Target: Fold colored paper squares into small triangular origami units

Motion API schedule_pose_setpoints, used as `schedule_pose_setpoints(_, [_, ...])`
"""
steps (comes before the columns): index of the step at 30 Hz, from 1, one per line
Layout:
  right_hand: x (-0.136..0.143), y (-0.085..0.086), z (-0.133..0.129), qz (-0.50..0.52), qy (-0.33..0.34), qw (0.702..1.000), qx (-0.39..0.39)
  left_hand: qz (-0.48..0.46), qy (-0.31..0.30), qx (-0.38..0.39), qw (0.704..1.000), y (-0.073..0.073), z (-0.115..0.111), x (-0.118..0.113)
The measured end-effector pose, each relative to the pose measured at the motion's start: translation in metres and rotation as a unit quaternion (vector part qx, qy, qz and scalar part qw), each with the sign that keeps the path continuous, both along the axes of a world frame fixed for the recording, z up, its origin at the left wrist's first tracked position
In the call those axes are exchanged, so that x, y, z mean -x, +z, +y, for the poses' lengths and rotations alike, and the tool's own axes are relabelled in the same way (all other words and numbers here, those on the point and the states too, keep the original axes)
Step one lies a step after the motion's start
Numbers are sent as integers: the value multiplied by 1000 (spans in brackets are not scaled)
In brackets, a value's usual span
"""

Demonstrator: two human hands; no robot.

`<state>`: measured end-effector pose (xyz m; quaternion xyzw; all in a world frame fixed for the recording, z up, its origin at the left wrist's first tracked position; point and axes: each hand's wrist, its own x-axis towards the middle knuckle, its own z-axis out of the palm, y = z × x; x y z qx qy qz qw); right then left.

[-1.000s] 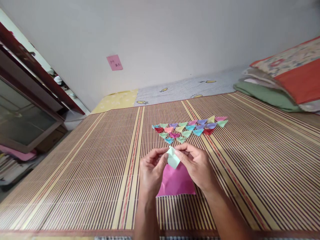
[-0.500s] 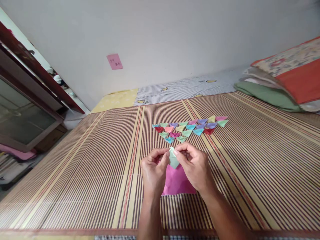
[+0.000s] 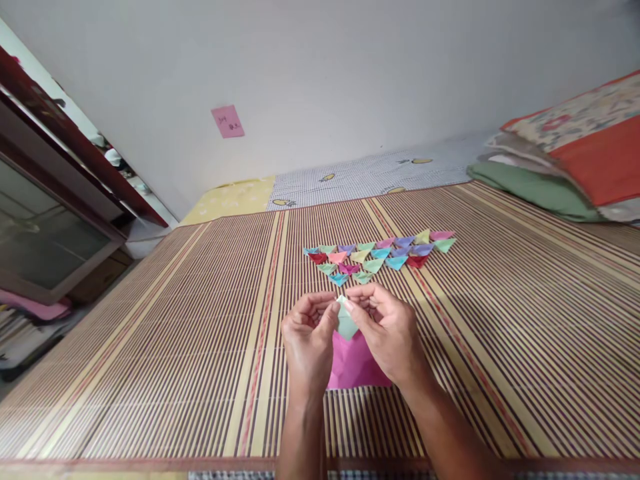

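A small pale green folded paper (image 3: 347, 324) is held up between my two hands, its pointed end downward. My left hand (image 3: 310, 333) pinches its upper left edge with thumb and fingers. On the other side, my right hand (image 3: 387, 327) grips the upper right edge, thumb on the near face. Below and partly behind it lies a magenta sheet of paper (image 3: 356, 365) on the striped mat. Just beyond my fingertips, several small folded paper pieces (image 3: 373, 265) in many colours sit in staggered rows.
The striped bamboo mat (image 3: 175, 347) covers the bed. Folded bedding and an orange floral pillow (image 3: 600, 153) lie at the far right. A pink note (image 3: 228, 121) is stuck on the wall. At the left stands a glass-fronted cabinet (image 3: 45, 227).
My fingers have shifted slightly along the top of the green paper, both thumbs now pressing near its upper tip. The rows of folded pieces stay as they were.
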<state>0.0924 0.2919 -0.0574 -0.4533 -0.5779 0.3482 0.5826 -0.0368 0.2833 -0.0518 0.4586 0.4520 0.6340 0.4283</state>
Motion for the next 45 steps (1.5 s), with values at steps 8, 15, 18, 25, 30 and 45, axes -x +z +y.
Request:
schedule_pose_setpoints(8, [-7,4,2,-10,63,997,36,10,-51,3,999,2,0,2])
schedule_pose_setpoints(15, [-8,9,0,1,76,996,47,35,-130,80,988,1,1,6])
schedule_pose_setpoints(18, [-10,9,1,-10,98,994,38,19,-129,88,987,0,1,8])
schedule_pose_setpoints(25, [-23,5,7,20,116,991,68,-105,-73,98,987,1,3,11])
schedule_pose_setpoints(30, [-18,6,5,3,135,988,70,-131,-91,94,983,-1,4,11])
schedule_pose_setpoints(45, [-18,4,5,-49,112,991,59,-105,-112,99,983,2,4,8])
